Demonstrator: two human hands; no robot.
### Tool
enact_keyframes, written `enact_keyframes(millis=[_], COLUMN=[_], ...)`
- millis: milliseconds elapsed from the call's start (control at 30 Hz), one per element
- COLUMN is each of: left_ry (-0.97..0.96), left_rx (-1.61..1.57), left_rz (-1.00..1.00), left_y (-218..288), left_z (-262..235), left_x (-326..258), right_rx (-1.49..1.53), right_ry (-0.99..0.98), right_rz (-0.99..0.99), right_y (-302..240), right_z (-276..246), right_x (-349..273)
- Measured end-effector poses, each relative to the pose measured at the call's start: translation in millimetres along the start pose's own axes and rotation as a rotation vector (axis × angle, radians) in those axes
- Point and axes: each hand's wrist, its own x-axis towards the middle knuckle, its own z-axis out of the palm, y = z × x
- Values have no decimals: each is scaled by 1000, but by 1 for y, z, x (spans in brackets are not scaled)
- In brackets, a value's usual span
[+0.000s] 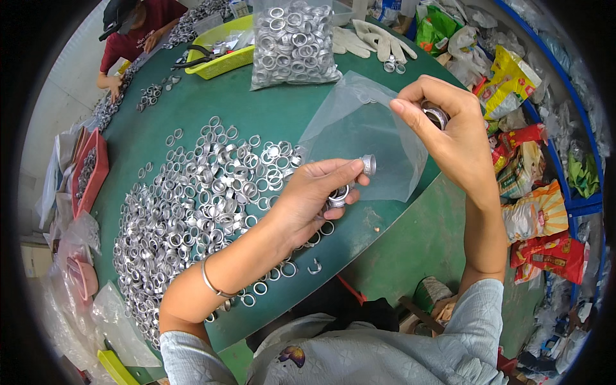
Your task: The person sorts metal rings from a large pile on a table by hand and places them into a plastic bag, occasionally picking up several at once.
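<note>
My left hand (314, 192) is closed around several silver metal rings. One ring (368, 165) sticks out between its thumb and fingertips, and others (338, 194) sit in the curled fingers. A clear plastic bag (346, 122) lies behind and beneath the fingertips, with a few rings (367, 101) showing through its far part. My right hand (449, 128) is raised at the bag's right side, its thumb and forefinger pinched at the bag's edge. Metal rings (436, 114) are also tucked inside that hand. To the left spreads a large heap of loose metal rings (186, 224).
A filled bag of rings (295, 45) stands at the table's far side, beside a yellow-green basket (221, 67) with black-handled pliers (196, 56) and white gloves (378, 40). A co-worker (138, 38) sits far left. A red bin (95, 170) stands left; colourful packages (513, 83) fill the right.
</note>
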Motion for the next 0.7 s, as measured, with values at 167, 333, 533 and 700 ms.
enact_keyframes(millis=[167, 333, 533, 700], left_ry=[3, 11, 85, 225], left_rx=[-24, -58, -14, 29], left_rz=[-24, -22, 159, 362], left_y=[-1, 0, 3, -9], left_z=[3, 1, 19, 19], left_x=[-2, -3, 60, 109], right_rx=[-10, -7, -45, -40], right_ry=[0, -8, -48, -54], right_rz=[-18, -25, -18, -19], right_y=[3, 1, -8, -15], right_z=[-3, 1, 3, 11], right_x=[-2, -1, -6, -9])
